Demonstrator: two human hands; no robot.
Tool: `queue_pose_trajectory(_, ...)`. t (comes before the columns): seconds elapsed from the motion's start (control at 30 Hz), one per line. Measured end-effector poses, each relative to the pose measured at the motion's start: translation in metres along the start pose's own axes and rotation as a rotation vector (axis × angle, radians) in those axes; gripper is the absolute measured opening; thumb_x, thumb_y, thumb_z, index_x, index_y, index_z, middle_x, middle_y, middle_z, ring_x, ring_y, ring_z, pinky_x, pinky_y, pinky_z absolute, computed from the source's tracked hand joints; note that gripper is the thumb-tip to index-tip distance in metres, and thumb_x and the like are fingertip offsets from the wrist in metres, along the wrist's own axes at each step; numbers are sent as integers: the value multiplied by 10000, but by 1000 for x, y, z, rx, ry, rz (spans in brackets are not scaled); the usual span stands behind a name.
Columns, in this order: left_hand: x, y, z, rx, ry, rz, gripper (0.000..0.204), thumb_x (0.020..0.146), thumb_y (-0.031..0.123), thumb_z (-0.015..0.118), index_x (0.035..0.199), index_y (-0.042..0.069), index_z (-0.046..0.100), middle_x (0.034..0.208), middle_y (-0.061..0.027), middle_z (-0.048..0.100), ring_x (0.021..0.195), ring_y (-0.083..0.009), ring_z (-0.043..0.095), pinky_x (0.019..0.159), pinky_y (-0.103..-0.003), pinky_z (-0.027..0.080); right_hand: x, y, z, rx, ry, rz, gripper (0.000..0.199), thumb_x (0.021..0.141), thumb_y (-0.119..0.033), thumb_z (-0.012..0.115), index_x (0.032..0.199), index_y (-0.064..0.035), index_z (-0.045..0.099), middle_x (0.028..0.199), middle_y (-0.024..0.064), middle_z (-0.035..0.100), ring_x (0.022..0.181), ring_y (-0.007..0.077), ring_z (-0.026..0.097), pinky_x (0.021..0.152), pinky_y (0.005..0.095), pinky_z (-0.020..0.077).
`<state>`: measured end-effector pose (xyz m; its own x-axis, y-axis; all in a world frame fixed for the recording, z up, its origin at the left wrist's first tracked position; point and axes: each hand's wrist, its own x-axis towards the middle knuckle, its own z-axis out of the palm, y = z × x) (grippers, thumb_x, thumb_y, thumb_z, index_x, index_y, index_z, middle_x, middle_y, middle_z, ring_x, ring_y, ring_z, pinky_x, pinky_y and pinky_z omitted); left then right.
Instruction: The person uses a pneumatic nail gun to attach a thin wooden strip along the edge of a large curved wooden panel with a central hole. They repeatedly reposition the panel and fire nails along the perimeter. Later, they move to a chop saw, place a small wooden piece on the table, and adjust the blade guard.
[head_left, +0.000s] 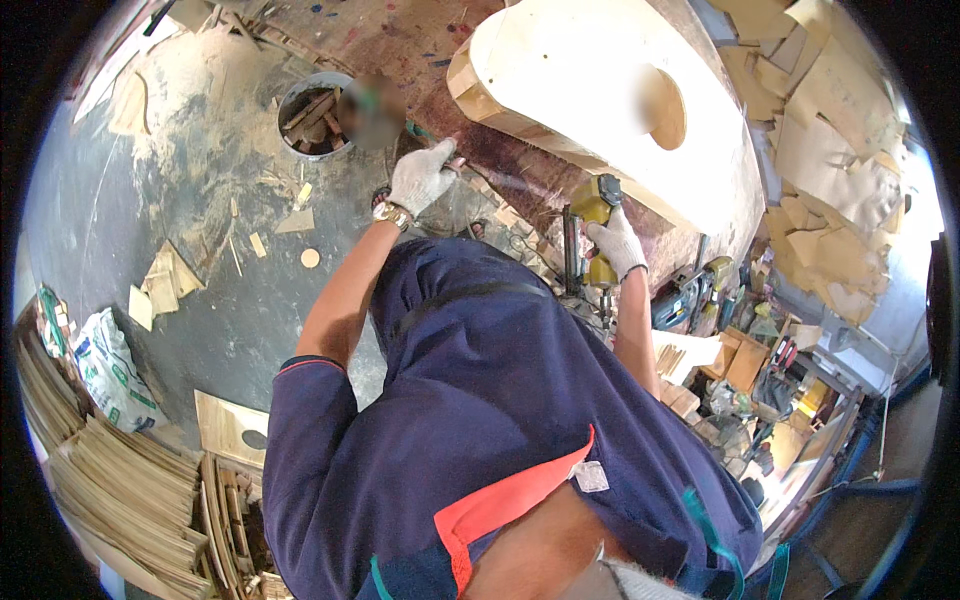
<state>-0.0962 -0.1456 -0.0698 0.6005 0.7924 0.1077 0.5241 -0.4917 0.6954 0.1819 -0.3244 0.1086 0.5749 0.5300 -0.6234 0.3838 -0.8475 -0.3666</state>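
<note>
My right hand (617,242), in a pale work glove, is wrapped round a yellow and black nail gun (597,200). The tool stands by the near edge of a pale wooden box (560,70) with a rounded end and a round hole in its top. To the left, my gloved left hand (425,178) is over the near edge of the workbench, short of the box. Its fingers are drawn together, bare tips showing; whatever they hold, if anything, is too small to tell. A watch (392,212) circles that wrist.
The reddish-brown workbench (400,35) carries the box. A white bucket (318,150) of wood scraps stands on the dusty floor (200,240). Stacked wooden strips (120,490) lie at lower left, beside a white sack (112,370). Tools and offcuts crowd the right; brown sheets (830,130) pile beyond.
</note>
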Motion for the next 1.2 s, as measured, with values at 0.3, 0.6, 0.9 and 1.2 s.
queue_pose_trajectory(0.3, 46, 35, 12, 234, -399, -55, 752, 957, 403, 587, 1542, -15, 365, 839, -226, 729, 786, -398, 726, 676, -527, 569, 14, 31, 5, -179, 75, -82, 595, 814, -326, 715, 1194, 78, 498, 941, 239, 728, 738, 297, 737, 692, 407, 585)
queue_pose_trajectory(0.6, 45, 21, 14, 355, -307, 12, 735, 949, 451, 606, 1519, 16, 440, 880, -286, 713, 803, -438, 706, 732, -549, 551, -12, 30, 3, 30, 75, -50, 464, 799, -228, 686, 1165, 24, 552, 799, 188, 713, 594, 250, 704, 588, 403, 557)
queue_pose_trajectory(0.9, 52, 99, 2, 385, -304, 108, 442, 948, 382, 665, 1226, 39, 667, 733, -232, 680, 710, -448, 672, 636, -542, 492, -31, 121, 8, 641, 244, 35, 575, 778, -296, 701, 1221, 43, 563, 985, 272, 716, 920, 392, 720, 828, 464, 569)
queue_pose_trajectory(1.2, 84, 267, 72, 189, -54, 588, 325, 969, 247, 710, 1221, 43, 685, 750, -139, 662, 586, -280, 594, 564, -412, 452, -53, 254, -26, 550, 664, 429, 552, 814, -267, 671, 1225, 51, 483, 977, 309, 696, 958, 459, 690, 857, 530, 546)
